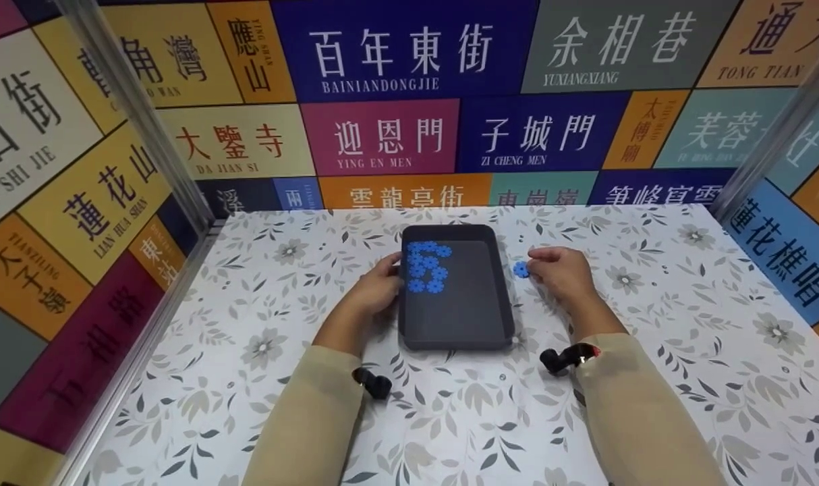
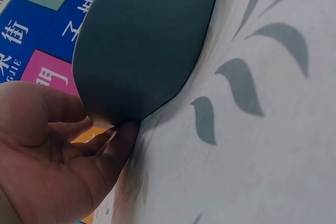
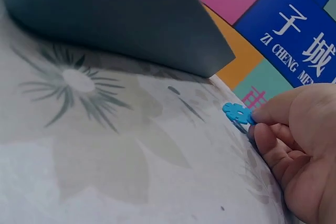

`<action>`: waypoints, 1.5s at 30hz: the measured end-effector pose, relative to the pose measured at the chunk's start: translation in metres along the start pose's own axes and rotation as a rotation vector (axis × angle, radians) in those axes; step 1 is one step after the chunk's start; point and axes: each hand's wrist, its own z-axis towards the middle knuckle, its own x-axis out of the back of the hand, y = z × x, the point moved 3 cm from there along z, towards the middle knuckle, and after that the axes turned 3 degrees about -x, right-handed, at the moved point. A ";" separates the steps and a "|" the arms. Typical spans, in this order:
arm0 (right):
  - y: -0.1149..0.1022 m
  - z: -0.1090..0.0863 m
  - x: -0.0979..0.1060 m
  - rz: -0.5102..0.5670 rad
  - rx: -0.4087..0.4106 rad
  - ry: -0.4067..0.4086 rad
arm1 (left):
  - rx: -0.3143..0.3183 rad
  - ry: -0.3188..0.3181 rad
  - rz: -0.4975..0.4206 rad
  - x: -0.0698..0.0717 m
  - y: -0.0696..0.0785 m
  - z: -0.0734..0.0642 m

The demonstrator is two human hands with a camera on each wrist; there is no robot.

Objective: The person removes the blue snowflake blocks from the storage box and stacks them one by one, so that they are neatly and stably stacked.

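Note:
A dark grey rectangular tray (image 1: 475,297) stands on the table, with several blue flower-shaped plastic pieces (image 1: 428,266) lying in its left half. My left hand (image 1: 376,287) holds the tray by its left side; in the left wrist view, the thumb and fingers of that hand (image 2: 58,150) meet at the tray's (image 2: 142,40) edge. To the right of the tray and apart from it, my right hand (image 1: 563,271) pinches one blue flower-shaped piece (image 1: 521,269) between thumb and finger. The right wrist view shows this piece (image 3: 237,113) at the fingertips, just above the tabletop.
The table (image 1: 261,412) has a white cover printed with grey leaves and flowers. Behind it and at both sides rise panels (image 1: 382,135) of coloured signs with lettering. Metal posts (image 1: 146,115) stand at the back corners. Each sleeve end carries a black wrist camera (image 1: 372,383).

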 end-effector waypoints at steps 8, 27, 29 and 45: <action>-0.002 -0.002 0.001 -0.052 -0.014 0.047 | 0.018 0.008 0.012 0.001 -0.001 -0.001; -0.002 -0.001 0.002 -0.012 -0.023 0.062 | 0.005 0.012 -0.027 0.000 -0.003 -0.001; -0.004 -0.001 0.001 0.002 -0.030 0.062 | 0.007 0.017 -0.020 0.000 -0.002 -0.001; -0.019 -0.009 -0.023 0.067 0.047 -0.002 | 0.009 0.043 0.015 0.001 -0.001 -0.002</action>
